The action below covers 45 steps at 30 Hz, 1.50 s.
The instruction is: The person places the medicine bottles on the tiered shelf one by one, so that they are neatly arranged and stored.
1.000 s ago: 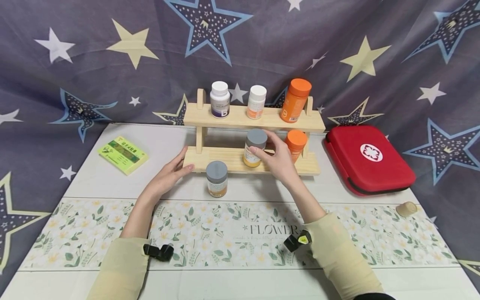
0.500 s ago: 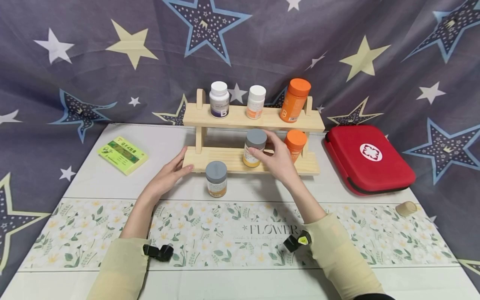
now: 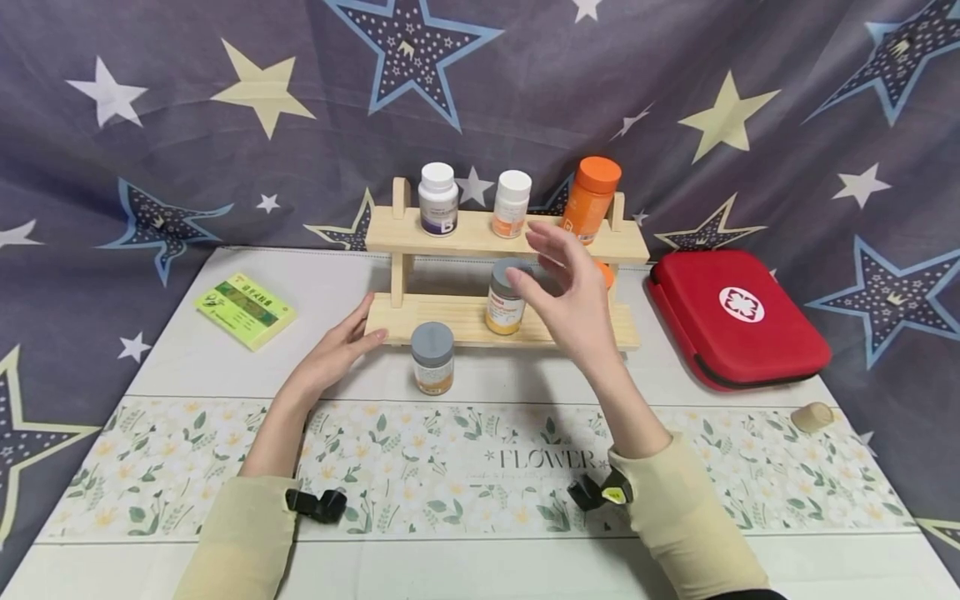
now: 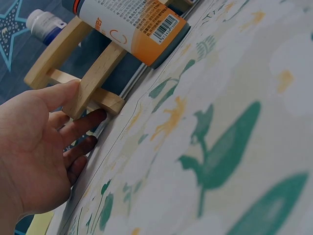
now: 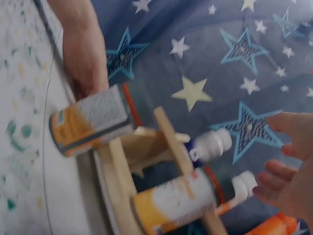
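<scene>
A two-tier wooden shelf [image 3: 431, 315] stands at the back of the table. My left hand [image 3: 330, 358] holds its lower left end; in the left wrist view the thumb lies on the board [image 4: 90, 81] with the fingers on its other side. A grey-lidded supplement jar [image 3: 505, 310] with a yellow base stands upright on the lower tier. My right hand [image 3: 581, 312] is raised just right of this jar, fingers spread and holding nothing. In the right wrist view a gap separates the hand [image 5: 291, 181] from the jar [image 5: 178, 203]. Another grey-lidded jar [image 3: 432, 360] stands on the table before the shelf.
On the upper tier are a white-and-purple bottle [image 3: 438, 200], a small white bottle [image 3: 512, 204] and an orange bottle [image 3: 588, 200]. Another orange bottle [image 3: 606, 273] is mostly behind my right hand. A green box [image 3: 246, 310], red case [image 3: 738, 321] and cork [image 3: 812, 417] flank the shelf.
My right hand has let go of the grey-lidded jar on the lower tier and moved up and slightly right. That jar stays in place. The left hand has not moved.
</scene>
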### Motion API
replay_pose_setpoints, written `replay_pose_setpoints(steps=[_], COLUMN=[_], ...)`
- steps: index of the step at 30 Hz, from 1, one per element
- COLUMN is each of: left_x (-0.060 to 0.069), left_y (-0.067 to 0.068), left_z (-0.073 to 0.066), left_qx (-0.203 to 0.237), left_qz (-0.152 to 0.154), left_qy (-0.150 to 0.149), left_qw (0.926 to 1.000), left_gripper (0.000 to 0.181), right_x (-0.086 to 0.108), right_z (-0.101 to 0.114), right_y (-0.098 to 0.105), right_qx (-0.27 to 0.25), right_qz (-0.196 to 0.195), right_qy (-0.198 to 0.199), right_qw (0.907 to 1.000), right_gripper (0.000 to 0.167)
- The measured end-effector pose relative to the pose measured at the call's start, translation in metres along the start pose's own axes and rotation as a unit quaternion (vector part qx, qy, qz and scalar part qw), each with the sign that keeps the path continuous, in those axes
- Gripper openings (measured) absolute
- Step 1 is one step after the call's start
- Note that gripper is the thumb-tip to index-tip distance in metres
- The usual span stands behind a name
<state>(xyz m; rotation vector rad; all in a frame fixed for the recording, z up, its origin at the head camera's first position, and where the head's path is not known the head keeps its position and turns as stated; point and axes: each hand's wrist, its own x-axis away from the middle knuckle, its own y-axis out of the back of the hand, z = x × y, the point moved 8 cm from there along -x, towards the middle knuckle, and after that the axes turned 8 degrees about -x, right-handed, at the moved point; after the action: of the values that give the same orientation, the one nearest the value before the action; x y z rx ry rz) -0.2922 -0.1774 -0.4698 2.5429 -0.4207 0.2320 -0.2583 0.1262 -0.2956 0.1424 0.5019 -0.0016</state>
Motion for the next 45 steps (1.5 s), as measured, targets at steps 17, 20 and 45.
replay_pose_setpoints(steps=[17,20,45], left_x=[0.0,0.0,0.001], left_y=[-0.001,-0.001,0.0], left_z=[-0.001,-0.002,0.001], left_qx=[0.007,0.009,0.007], left_qz=[0.004,0.005,0.005], left_qy=[-0.009,-0.012,-0.001], left_qw=[0.9999,0.9999,1.0], left_gripper=[0.085,0.084,0.084], right_x=[0.034,0.039,0.051], right_z=[-0.041,-0.054,-0.084], right_y=[-0.093,-0.102,-0.114], right_qx=[0.023,0.059,0.066], right_qz=[0.19,0.22,0.266], right_qy=[-0.05,-0.062,-0.112], right_qw=[0.9802,0.9717,0.9552], right_gripper=[0.065,0.071,0.063])
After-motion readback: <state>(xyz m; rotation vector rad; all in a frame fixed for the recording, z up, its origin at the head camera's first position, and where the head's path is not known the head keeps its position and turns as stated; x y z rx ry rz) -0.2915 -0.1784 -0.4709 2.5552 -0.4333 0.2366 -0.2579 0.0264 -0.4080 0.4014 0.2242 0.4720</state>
